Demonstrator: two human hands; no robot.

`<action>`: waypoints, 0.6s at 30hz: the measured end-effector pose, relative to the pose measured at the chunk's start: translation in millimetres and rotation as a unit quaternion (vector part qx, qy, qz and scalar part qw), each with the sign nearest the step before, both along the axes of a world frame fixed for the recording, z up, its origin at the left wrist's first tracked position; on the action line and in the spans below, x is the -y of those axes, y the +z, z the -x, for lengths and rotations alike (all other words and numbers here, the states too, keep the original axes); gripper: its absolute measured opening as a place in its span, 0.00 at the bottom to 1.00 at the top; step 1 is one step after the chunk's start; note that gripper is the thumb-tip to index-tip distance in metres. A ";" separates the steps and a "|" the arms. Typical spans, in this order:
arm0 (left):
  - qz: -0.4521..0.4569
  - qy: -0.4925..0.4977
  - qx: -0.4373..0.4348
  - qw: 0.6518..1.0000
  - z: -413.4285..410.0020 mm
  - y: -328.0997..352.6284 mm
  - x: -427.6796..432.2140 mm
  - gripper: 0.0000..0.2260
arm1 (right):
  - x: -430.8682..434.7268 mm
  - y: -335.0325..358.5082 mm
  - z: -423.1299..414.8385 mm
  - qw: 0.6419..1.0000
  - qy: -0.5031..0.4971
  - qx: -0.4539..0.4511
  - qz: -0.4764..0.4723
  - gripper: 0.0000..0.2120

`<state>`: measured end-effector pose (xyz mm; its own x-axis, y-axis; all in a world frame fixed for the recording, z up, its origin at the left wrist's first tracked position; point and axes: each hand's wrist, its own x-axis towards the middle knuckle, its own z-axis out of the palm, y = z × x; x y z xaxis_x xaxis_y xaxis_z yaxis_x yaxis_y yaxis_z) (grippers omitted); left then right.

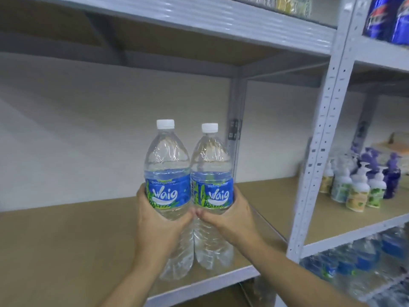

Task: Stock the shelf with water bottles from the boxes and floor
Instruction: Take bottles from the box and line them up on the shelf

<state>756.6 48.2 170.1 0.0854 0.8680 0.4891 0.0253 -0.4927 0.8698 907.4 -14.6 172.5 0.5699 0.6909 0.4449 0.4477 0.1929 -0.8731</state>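
Left hand point(159, 229) wrapped round left bottle point(167, 169), right hand point(228, 216) wrapped round right bottle point(210, 171), bottles upright and touching, maybe resting on the shelf point(66, 240)

Soft, even indoor light fills this bay, coming from above: the pale back wall point(110, 129) is bright, while the underside of the upper shelf board point(155, 41) sits in dull brown shadow. The left water bottle point(167, 165) and right water bottle point(211, 165) are the sharpest things here, with small white glints on their clear shoulders. Toward the right edge the pump bottles point(358, 187) and the wrapped bottle packs point(354, 262) below them smear into blur. The grey upright point(323, 129) bows and leans under the wide lens
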 end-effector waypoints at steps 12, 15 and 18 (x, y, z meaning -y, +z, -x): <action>-0.054 0.025 0.024 0.998 -90.5 -4.3 -125.4 0.40 | -140.9 -19.6 -82.7 0.996 -0.053 -0.029 -0.058 0.33; -0.047 0.028 0.022 0.998 -99.9 -8.9 -144.2 0.39 | -164.8 -19.6 -97.0 0.994 -0.091 -0.019 -0.060 0.32; -0.061 0.037 0.013 0.997 -98.9 -12.5 -157.2 0.41 | -184.7 -13.5 -116.8 0.994 -0.093 -0.025 -0.052 0.31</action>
